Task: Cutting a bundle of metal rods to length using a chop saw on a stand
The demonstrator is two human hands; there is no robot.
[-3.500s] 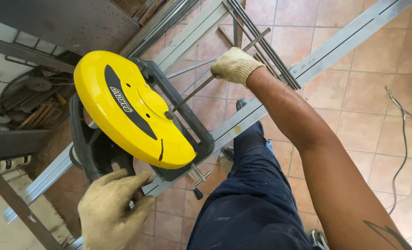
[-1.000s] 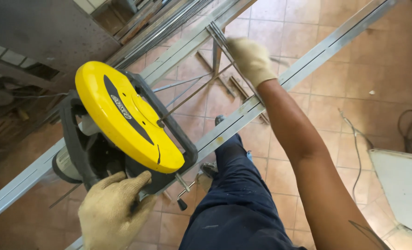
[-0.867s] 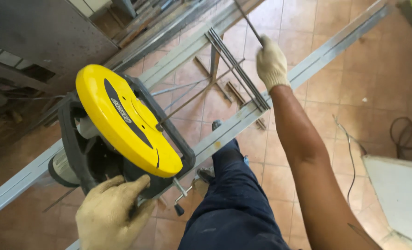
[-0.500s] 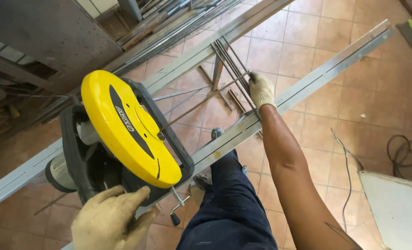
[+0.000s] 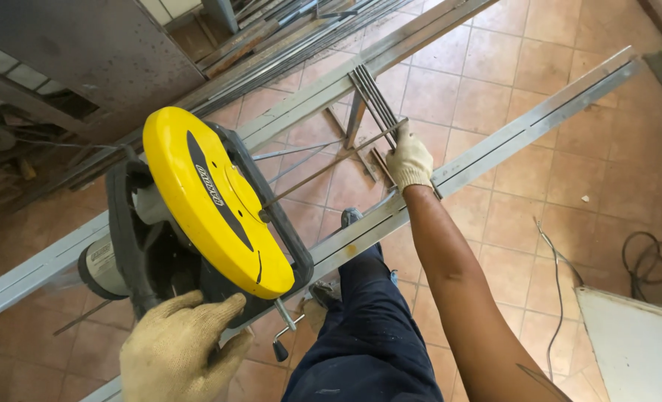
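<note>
A chop saw with a round yellow blade guard (image 5: 212,201) and a black frame stands on two long grey metal rails (image 5: 509,141). My left hand (image 5: 178,350), in a tan knit glove, grips the saw's black handle at the bottom left. My right hand (image 5: 409,160), also gloved, is stretched out over the nearer rail and holds a thin metal rod (image 5: 323,170) by its far end. The rod slants back toward the saw, its other end under the guard. A bundle of similar rods (image 5: 372,97) lies across the rails just beyond that hand.
My leg in dark blue trousers (image 5: 368,320) and a shoe stand on the orange tiled floor (image 5: 494,223) under the rails. Stacked metal bars (image 5: 286,45) lie at the top. A cable (image 5: 643,260) trails at the right by a white panel (image 5: 636,342).
My right hand left the rod bundle on the far rail, came back toward me and now holds a single rod leading into the saw. My left hand stayed on the handle.
</note>
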